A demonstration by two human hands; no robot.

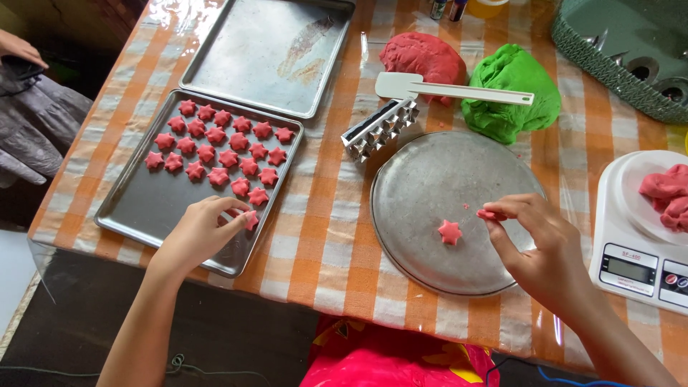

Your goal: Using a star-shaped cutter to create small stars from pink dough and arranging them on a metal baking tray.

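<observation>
My left hand rests on the rectangular metal tray, fingertips pinching a red star-shaped dough piece at the tray's near right edge. Several red dough stars lie in rows further back on that tray. My right hand hovers over the round metal plate, pinching a small red dough piece. One red dough star lies on the plate just left of that hand.
An empty baking tray lies at the back. A metal star cutter block, white spatula, red dough lump and green dough lump sit behind the plate. A scale holding red dough stands right; a green basket far right. Another person's hand is far left.
</observation>
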